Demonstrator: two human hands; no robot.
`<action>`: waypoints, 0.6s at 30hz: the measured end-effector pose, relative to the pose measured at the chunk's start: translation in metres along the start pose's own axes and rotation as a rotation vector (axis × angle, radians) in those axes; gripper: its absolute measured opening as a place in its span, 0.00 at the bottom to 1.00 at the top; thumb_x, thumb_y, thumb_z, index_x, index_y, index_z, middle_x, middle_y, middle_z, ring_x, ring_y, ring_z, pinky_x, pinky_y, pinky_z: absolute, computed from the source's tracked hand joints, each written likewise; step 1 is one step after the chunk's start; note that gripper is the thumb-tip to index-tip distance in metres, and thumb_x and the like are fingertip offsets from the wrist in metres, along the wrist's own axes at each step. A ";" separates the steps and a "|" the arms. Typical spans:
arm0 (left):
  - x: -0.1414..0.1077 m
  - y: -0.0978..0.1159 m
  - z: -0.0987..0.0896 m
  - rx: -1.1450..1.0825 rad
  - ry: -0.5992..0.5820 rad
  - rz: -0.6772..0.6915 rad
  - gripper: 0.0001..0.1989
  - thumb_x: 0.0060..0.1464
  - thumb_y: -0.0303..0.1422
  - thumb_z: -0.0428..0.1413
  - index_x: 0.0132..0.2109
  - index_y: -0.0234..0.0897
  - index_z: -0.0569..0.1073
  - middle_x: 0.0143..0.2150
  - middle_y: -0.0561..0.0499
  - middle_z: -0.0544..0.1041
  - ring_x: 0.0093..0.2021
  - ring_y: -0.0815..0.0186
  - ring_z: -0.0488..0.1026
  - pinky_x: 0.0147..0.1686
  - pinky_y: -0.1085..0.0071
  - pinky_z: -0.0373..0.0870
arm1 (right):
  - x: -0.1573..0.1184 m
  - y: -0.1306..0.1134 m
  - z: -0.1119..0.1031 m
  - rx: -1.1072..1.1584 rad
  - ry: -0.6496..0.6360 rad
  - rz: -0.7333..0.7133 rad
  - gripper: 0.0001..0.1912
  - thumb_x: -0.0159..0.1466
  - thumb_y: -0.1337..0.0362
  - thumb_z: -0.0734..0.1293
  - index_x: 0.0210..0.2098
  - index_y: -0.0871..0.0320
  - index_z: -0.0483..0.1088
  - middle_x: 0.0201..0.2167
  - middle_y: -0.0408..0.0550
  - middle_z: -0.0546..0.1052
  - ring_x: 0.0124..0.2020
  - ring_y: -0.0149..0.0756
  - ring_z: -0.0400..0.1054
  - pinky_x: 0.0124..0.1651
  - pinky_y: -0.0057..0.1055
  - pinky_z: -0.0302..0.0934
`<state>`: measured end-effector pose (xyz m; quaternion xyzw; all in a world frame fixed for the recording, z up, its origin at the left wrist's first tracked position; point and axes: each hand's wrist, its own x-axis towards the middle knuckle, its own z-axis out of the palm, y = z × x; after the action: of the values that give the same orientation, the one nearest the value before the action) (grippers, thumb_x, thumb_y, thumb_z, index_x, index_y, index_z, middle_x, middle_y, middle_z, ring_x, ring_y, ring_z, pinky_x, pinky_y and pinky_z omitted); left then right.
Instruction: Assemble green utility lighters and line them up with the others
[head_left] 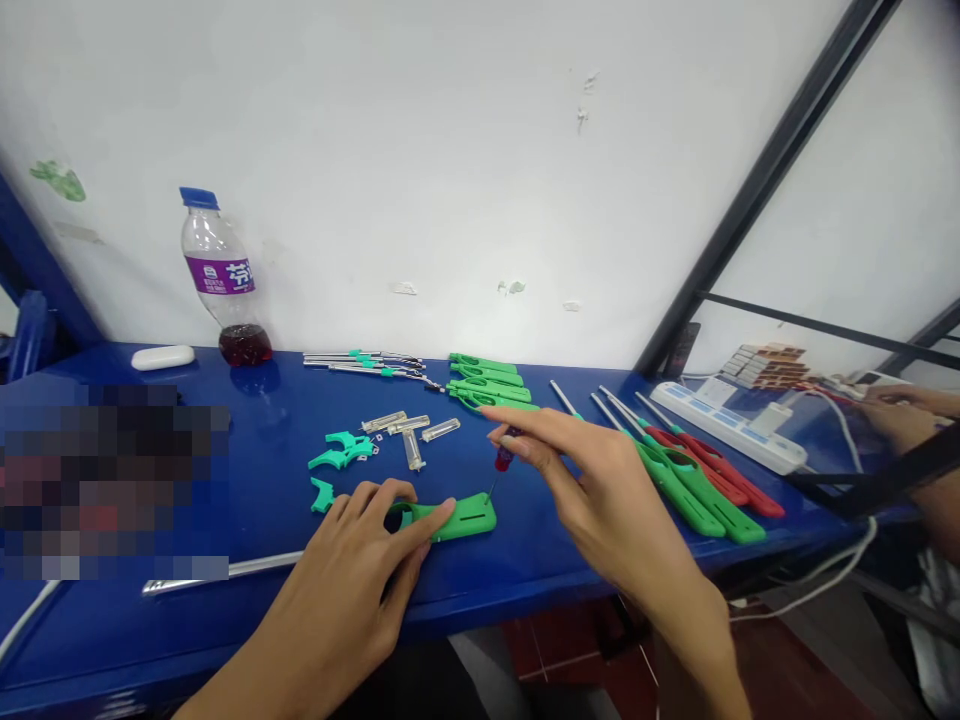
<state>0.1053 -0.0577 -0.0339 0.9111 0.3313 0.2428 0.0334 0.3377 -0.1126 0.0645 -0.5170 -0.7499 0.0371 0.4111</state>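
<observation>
My left hand (367, 560) presses a green long-necked lighter (474, 520) flat on the blue table, its fingers and thumb around the trigger end. The lighter's silver tube (247, 568) runs out to the left beneath that hand. Pinched between the fingertips of my right hand (600, 480) is a small screwdriver (504, 458) with a dark red handle. Its thin tip meets the lighter's handle near the right end. Just beyond my left hand lie teal triggers (322, 494) and several clear fuel tanks (412, 450).
Metal lighter tubes (364, 362) and green handle shells (487, 380) lie along the wall. Assembled green lighters (682, 490) and red lighters (712, 465) rest at right, beside a white power strip (727, 425). A drink bottle (225, 280) and white case (163, 357) stand back left.
</observation>
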 end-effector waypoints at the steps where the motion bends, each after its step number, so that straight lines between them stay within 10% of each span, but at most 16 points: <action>1: 0.000 0.000 0.001 0.003 0.009 0.004 0.24 0.72 0.30 0.48 0.68 0.57 0.69 0.55 0.45 0.73 0.51 0.50 0.71 0.48 0.49 0.71 | 0.002 -0.001 0.003 -0.063 0.030 0.018 0.17 0.76 0.68 0.62 0.60 0.46 0.74 0.45 0.44 0.82 0.44 0.39 0.78 0.48 0.35 0.70; 6: -0.003 -0.001 0.002 0.019 0.040 0.025 0.24 0.70 0.29 0.49 0.68 0.57 0.70 0.55 0.45 0.73 0.52 0.49 0.71 0.48 0.49 0.71 | 0.007 -0.001 0.012 -0.335 0.094 0.106 0.13 0.77 0.58 0.63 0.52 0.51 0.78 0.37 0.49 0.76 0.33 0.41 0.72 0.38 0.39 0.68; 12: -0.002 -0.001 0.001 0.007 0.028 0.025 0.25 0.71 0.29 0.49 0.69 0.56 0.68 0.55 0.45 0.73 0.52 0.50 0.71 0.49 0.49 0.71 | -0.005 -0.004 -0.006 -0.042 -0.124 -0.003 0.23 0.79 0.66 0.55 0.70 0.43 0.63 0.62 0.46 0.75 0.62 0.40 0.70 0.62 0.38 0.66; 18: -0.003 0.000 0.000 0.031 0.032 0.017 0.25 0.70 0.29 0.49 0.68 0.57 0.69 0.55 0.45 0.73 0.52 0.50 0.72 0.49 0.49 0.72 | 0.006 0.002 0.007 -0.221 0.037 0.093 0.09 0.76 0.60 0.64 0.47 0.50 0.78 0.38 0.44 0.82 0.37 0.41 0.77 0.45 0.37 0.70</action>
<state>0.1035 -0.0595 -0.0353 0.9102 0.3278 0.2527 0.0120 0.3335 -0.1045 0.0623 -0.5939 -0.7170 -0.0364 0.3632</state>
